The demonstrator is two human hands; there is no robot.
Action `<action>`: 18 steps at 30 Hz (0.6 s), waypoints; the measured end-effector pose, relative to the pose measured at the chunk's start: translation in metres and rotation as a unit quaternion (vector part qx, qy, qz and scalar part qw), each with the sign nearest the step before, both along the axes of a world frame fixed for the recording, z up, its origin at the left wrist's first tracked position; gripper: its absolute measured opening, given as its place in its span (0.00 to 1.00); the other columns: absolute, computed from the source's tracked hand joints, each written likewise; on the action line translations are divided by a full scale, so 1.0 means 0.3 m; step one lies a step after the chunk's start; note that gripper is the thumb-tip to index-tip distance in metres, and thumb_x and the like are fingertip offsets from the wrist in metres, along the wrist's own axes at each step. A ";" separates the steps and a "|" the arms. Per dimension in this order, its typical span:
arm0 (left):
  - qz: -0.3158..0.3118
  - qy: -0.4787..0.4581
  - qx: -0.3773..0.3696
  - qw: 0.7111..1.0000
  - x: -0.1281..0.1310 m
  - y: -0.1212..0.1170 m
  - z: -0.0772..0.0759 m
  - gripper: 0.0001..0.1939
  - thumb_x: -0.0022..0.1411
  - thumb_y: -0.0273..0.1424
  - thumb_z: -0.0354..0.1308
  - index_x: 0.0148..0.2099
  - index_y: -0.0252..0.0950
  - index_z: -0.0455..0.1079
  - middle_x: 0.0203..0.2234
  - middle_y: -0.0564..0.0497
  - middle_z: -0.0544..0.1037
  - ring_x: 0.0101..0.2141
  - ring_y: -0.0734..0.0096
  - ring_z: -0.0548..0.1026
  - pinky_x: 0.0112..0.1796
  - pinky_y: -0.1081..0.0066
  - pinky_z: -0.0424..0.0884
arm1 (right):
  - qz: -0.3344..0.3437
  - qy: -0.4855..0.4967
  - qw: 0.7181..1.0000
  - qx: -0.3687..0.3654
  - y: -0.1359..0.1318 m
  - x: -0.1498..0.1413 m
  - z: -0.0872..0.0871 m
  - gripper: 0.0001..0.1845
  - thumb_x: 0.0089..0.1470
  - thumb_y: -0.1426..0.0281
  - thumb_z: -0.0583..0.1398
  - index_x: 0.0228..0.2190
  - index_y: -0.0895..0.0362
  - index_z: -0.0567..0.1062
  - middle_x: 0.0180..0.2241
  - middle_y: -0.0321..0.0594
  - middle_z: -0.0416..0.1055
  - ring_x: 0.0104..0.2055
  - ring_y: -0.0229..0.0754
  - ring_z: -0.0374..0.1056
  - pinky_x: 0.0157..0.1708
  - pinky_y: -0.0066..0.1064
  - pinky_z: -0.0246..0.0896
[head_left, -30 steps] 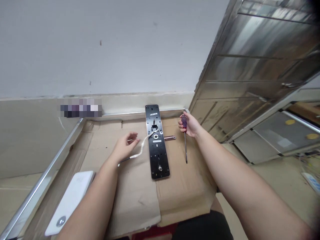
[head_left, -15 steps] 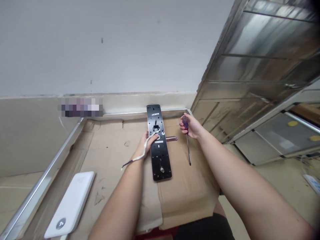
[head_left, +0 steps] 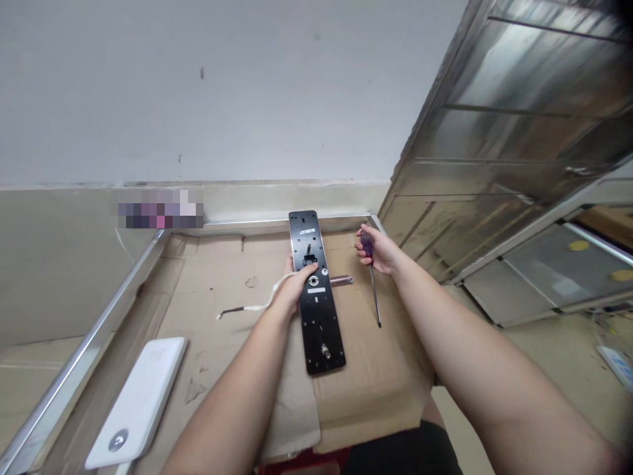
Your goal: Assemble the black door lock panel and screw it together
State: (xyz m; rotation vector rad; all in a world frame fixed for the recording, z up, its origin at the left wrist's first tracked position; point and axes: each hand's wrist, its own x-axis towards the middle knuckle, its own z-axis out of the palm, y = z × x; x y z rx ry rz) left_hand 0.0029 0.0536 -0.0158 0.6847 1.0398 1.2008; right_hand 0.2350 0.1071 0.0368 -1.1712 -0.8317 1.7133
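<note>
A long black door lock panel (head_left: 321, 326), back side up, lies over the cardboard with its far end near the table's back rim. My left hand (head_left: 293, 287) is closed around the panel's left edge, thumb on top near the central slot, fingers partly hidden below. From the panel's right side sticks out a copper-coloured lever handle (head_left: 342, 280). A white cable (head_left: 264, 305) with a dark end trails left past my left wrist. My right hand (head_left: 382, 254) is wrapped around the purple handle of a screwdriver (head_left: 375, 297), its tip pointing down toward me, apart from the panel.
Cardboard (head_left: 217, 277) covers the metal-rimmed table, with a white power bank (head_left: 143, 396) at front left. A blurred-out patch (head_left: 158, 210) sits at the back left corner. The wall (head_left: 247, 99) stands behind, and a metal door (head_left: 475, 132) is at right.
The panel has shifted slightly toward me. My left thumb has moved up toward the slot, and the cable's dark end has swung left onto the cardboard. My right hand barely moved.
</note>
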 end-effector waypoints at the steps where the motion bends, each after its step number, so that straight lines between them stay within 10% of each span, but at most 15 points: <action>1: 0.002 0.016 0.001 1.000 -0.002 -0.017 0.003 0.35 0.47 0.33 0.73 0.57 0.43 0.65 0.41 0.50 0.83 0.36 0.62 0.82 0.37 0.65 0.78 | 0.001 -0.002 1.000 0.000 0.000 0.000 0.000 0.15 0.59 0.54 0.59 0.35 0.51 0.63 0.20 0.29 0.60 0.17 0.32 0.53 0.15 0.20 0.40; 18: -0.011 0.067 -0.027 0.997 -0.005 -0.089 0.005 0.26 0.50 0.34 0.71 0.50 0.41 0.66 0.38 0.49 0.83 0.36 0.61 0.82 0.37 0.66 0.77 | 0.005 -0.040 0.999 0.020 -0.016 -0.010 0.003 0.14 0.58 0.56 0.61 0.35 0.51 0.64 0.21 0.29 0.62 0.19 0.33 0.59 0.16 0.21 0.44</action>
